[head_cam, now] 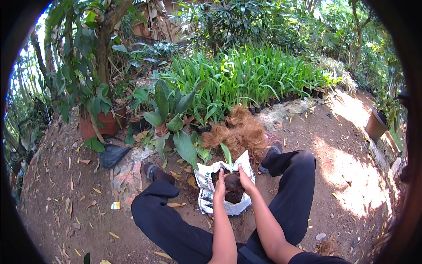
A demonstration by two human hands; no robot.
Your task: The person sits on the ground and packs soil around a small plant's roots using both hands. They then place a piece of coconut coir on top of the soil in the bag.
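Note:
Between my two palms sits a rounded brown ball of soil or fibre (232, 182). My left hand (220, 185) presses its left side, and my right hand (245, 180) its right. A single green leaf (226, 153) stands upright just beyond the ball; whether it is rooted in it cannot be seen. Both hands are over an opened white woven sack (245, 203) that bears printed writing. Dark soil (234, 197) shows inside the sack, which rests on the ground between my legs.
Tangled brown coconut fibre (244, 132) lies beyond the sack. A broad-leaved snake plant (168, 112) grows left of it, before rows of green seedlings (250, 76). A terracotta pot (102, 122) stands at left, another pot (376, 124) at far right. Black plastic (113, 155) lies on the ground.

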